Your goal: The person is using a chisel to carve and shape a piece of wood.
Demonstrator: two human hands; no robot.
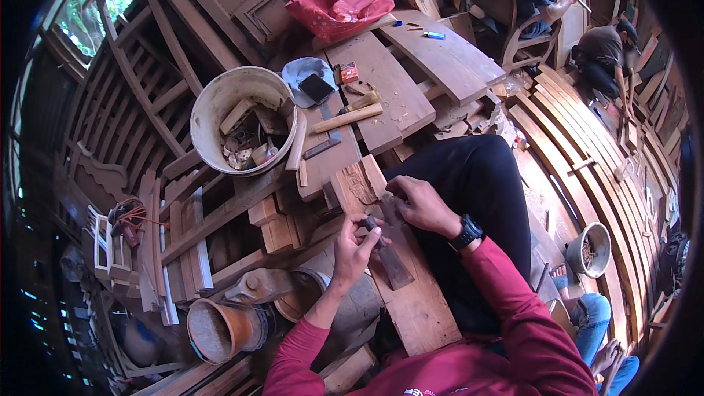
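Across my lap lies a long wooden board (425, 315) with a rough carved patch near its far end. My left hand (352, 248) is closed over the board's left edge, pinching a small dark block (370, 224) between thumb and fingers. Just below those fingertips, a flat grey metal blade (397, 270) rests on the board; whether it joins the dark block I cannot tell. On the board's right side, beside the carved patch, my right hand (424, 207) has its fingers closed. What they grip, if anything, is mostly hidden.
Left of the board stands a white bucket (202, 121) of scraps. Beyond it are a wooden mallet (347, 118), a try square (323, 148) and a red bag (341, 11) on planks. An orange pot (213, 330) sits lower left. Other people work at the right.
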